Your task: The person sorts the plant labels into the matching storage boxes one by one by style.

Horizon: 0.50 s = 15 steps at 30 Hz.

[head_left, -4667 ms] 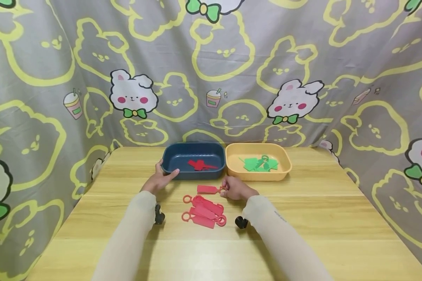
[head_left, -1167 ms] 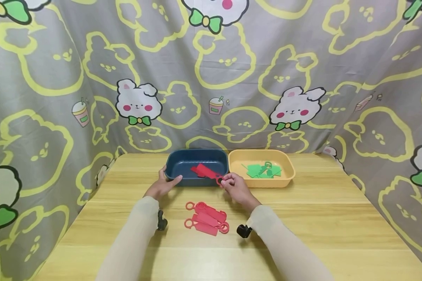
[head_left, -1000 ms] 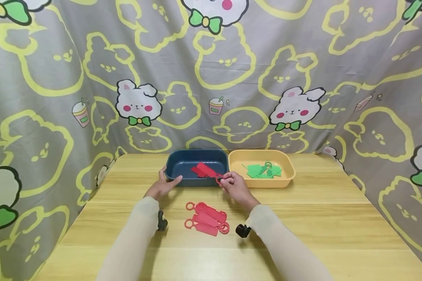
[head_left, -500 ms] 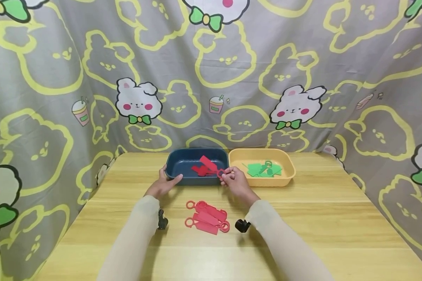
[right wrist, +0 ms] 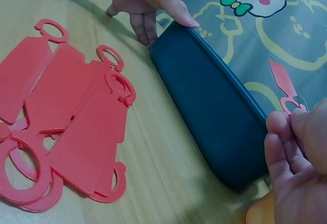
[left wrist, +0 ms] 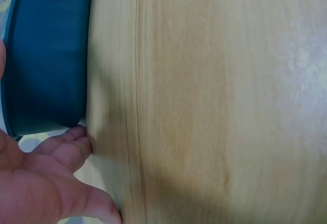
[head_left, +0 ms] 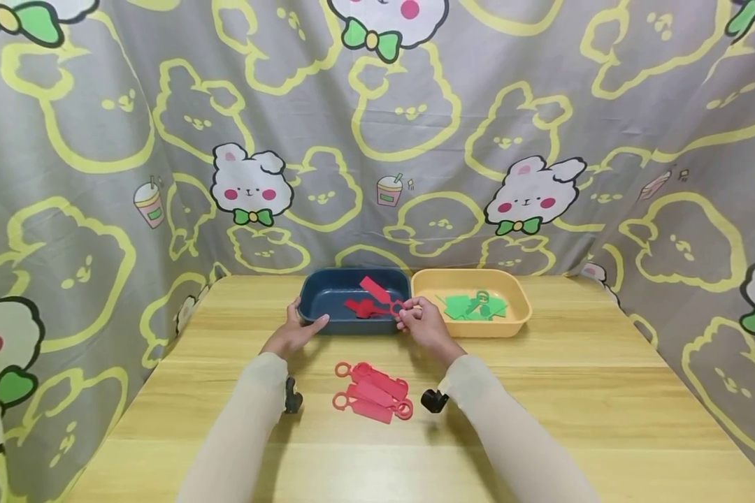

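In the head view my right hand [head_left: 423, 325] pinches a flat red plastic tag [head_left: 375, 289] by its ring end. The tag's blade slants up and left over the dark blue bin [head_left: 330, 325]. The right wrist view shows the same tag [right wrist: 282, 78] beyond the bin's rim. My left hand [head_left: 294, 334] holds the bin's near left corner, thumb at the front rim and fingers round the end. Several red tags [head_left: 363, 308] lie inside the bin. A loose pile of red tags [head_left: 377, 391], some rings overlapping, sits on the table between my forearms.
A yellow bin [head_left: 522, 311] stands against the blue bin's right side, holding several green tags [head_left: 472, 306]. Both bins are at the back of the wooden table [head_left: 604, 391], close to a patterned curtain [head_left: 428, 230]. Each wrist wears a small black camera.
My right hand has lifted the red tag from near the table in front of the bin to above the bin. Lately its blade has tilted more steeply. My left hand stays at the bin's corner.
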Available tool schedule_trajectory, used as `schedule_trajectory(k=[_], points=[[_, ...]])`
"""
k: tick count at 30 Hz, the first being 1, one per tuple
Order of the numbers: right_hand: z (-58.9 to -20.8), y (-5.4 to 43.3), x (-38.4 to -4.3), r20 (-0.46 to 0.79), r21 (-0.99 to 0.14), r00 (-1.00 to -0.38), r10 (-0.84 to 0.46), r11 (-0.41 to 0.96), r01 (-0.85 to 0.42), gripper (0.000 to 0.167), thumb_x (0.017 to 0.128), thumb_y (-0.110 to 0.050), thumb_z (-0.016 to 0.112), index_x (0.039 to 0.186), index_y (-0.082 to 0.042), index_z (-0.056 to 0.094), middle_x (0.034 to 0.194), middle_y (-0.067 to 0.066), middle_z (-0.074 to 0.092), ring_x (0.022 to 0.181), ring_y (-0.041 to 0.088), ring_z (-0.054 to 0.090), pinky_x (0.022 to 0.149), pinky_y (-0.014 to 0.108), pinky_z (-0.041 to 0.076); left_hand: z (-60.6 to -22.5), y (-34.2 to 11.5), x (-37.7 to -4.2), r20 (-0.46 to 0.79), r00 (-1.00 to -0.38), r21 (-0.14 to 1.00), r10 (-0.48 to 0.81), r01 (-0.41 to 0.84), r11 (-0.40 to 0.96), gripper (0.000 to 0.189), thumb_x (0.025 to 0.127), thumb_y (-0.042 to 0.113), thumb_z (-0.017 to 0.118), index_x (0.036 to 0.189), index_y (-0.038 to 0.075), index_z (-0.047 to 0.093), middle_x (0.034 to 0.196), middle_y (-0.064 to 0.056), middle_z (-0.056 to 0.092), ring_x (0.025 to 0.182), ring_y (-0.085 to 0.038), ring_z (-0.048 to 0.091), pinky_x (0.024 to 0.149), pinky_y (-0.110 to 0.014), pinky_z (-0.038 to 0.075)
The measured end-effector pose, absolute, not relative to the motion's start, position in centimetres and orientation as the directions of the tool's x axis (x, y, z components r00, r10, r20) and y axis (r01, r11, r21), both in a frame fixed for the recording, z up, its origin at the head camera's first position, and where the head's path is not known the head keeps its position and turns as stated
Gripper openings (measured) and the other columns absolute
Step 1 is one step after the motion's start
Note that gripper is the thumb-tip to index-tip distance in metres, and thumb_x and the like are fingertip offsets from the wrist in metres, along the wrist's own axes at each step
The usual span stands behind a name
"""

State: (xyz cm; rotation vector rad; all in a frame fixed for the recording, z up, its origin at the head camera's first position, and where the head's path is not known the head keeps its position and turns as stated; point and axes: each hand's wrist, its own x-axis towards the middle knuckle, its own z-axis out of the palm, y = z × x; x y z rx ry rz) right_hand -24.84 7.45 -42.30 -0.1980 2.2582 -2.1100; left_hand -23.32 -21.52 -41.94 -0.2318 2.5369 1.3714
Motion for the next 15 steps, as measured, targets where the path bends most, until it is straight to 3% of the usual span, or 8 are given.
schedule_trajectory(k=[15], points=[[-42.07,7.46,-25.34,0.063,-0.994,-0.986,-0.157,0.082,-0.077,0.019,0.098,0.002,0.052,0.117,0.007,0.051,0.097,0.024,0.068,0.074,0.014,0.065,0.072,0.027,0.053,-41.76,-21.45,-23.29,-0.281,-0.96,0.803,-0.019,-0.246,0.543,0.095,0.093,0.058,0.054,0.152,0.023,-0.013,0.149,-0.035,0.025,0.132,-0.051,0.031,0.11,-0.055,0.023]])
